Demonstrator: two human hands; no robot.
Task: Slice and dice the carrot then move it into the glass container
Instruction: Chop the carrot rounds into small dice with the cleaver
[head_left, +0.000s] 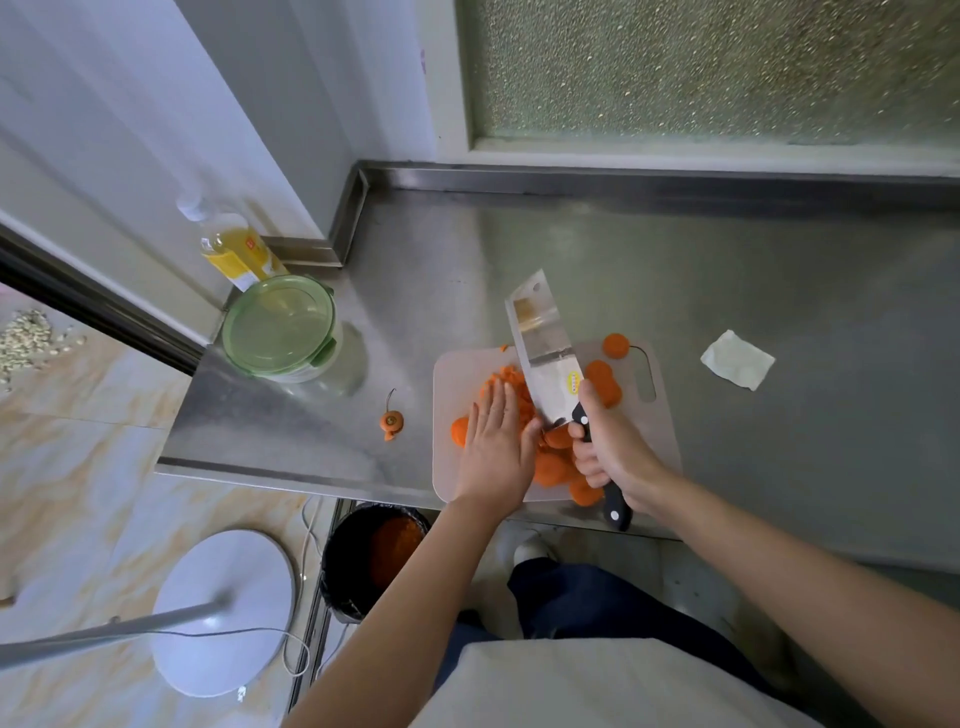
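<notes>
A stainless steel desk (675, 270) carries a white cutting board (662, 436) at its near edge. A glass container (280, 327), its green lid on, stands at the desk's left edge, well apart from the board. The right grip (613, 441) is closed around the black handle of a cleaver (543, 353), blade tilted over the board. The left grip (498, 441) lies flat, fingers straight, on a heap of diced carrot (506, 376). Whole carrot rounds (602, 382) remain beside the blade and at the near edge. Dicing seems half done; next, the remaining rounds likely need chopping and the lid needs removing.
</notes>
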